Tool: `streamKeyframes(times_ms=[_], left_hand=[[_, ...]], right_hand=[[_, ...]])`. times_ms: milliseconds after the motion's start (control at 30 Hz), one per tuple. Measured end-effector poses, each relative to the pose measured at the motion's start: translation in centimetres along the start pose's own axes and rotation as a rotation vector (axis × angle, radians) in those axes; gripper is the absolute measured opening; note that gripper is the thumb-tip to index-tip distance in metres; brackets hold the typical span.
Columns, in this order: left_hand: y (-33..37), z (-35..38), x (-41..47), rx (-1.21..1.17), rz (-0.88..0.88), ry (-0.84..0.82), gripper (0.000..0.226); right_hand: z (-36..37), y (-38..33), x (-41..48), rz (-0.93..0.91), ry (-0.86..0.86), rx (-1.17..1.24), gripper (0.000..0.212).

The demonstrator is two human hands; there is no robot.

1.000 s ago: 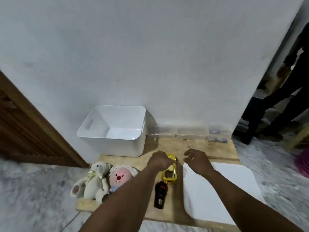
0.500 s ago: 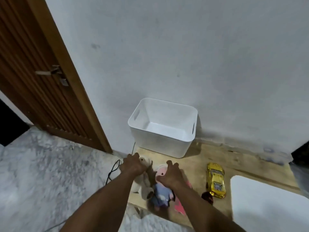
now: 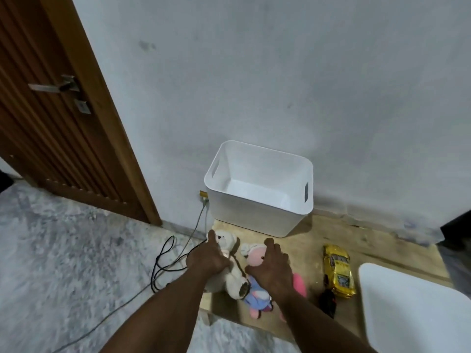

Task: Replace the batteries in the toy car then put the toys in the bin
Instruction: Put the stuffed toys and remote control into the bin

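- The left hand (image 3: 207, 258) lies on the cream teddy bear (image 3: 233, 271), its fingers curled around the bear's body and the thumb pointing up beside the bear's head; it looks closed in a grasp on the toy.
- The right hand (image 3: 274, 267) rests palm-down on the pink-faced plush doll (image 3: 257, 289), fingers bent over its head and chest. Whether it truly grips the doll or only presses on it cannot be told.
- The two plush toys lie side by side and touching, just in front of the white bin (image 3: 257, 212), toward its left corner.
- The bin stands upright against the wall (image 3: 254, 72); nothing shows inside it.
- The yellow toy car (image 3: 339, 271) sits wheels-down to the front right of the bin, apart from the right hand and not touched by either hand.
- A small black object (image 3: 328, 300), blurred, lies just at the car's near end; it cannot be made out clearly.
- All of these rest on a low wooden board (image 3: 305, 245), which carries the bin at its far left corner.
- A white panel (image 3: 418, 309) covers the board further to the right of the bin, beyond the car.
- A black cable (image 3: 163, 261) loops on the grey marbled floor (image 3: 63, 250) to the front left of the bin, running up to a socket by the bin's left side.
- A brown wooden door (image 3: 51, 123) with a metal handle stands well to the left of the bin.
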State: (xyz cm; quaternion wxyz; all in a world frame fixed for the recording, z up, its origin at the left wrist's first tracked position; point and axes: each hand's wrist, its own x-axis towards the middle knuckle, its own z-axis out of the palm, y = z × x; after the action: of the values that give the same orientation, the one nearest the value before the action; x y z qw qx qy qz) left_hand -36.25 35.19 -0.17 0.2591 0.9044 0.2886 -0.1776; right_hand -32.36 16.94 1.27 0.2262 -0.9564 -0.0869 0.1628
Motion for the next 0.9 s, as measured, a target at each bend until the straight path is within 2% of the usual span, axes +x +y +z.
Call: streamKeyframes(times_ms=[67, 133, 233, 433, 533, 800, 900], left_hand=[[0.1, -2.1, -0.9, -0.064, 0.085, 0.057, 0.106], [0.2, -4.7, -2.2, -0.142, 0.238, 0.158, 0.098], [0.6, -9.2, -3.6, -0.188, 0.417, 0.366, 0.091], [5.2, -17.2, -3.2, -0.259, 0.509, 0.586, 0.084], [8.6, -20.3, -1.6, -0.275, 0.503, 0.579, 0.078], [13.4, -20.3, 3.6, -0.200, 0.406, 0.447, 0.052], [14.5, -18.8, 6.7, -0.161, 0.350, 0.402, 0.055]], right_hand=[[-1.0, -1.1, -0.7, -0.079, 0.091, 0.079, 0.077], [-2.2, -2.3, -1.4, -0.226, 0.219, 0.117, 0.075], [-4.6, -4.1, -1.6, -0.426, 0.393, 0.225, 0.075], [-11.5, -9.2, 1.2, -0.545, 0.638, 0.375, 0.069], [-15.3, -10.4, 4.0, -0.489, 0.650, 0.342, 0.069], [-17.6, -9.0, 10.9, -0.333, 0.424, 0.367, 0.072], [-16.4, -8.2, 13.9, -0.267, 0.316, 0.385, 0.075]])
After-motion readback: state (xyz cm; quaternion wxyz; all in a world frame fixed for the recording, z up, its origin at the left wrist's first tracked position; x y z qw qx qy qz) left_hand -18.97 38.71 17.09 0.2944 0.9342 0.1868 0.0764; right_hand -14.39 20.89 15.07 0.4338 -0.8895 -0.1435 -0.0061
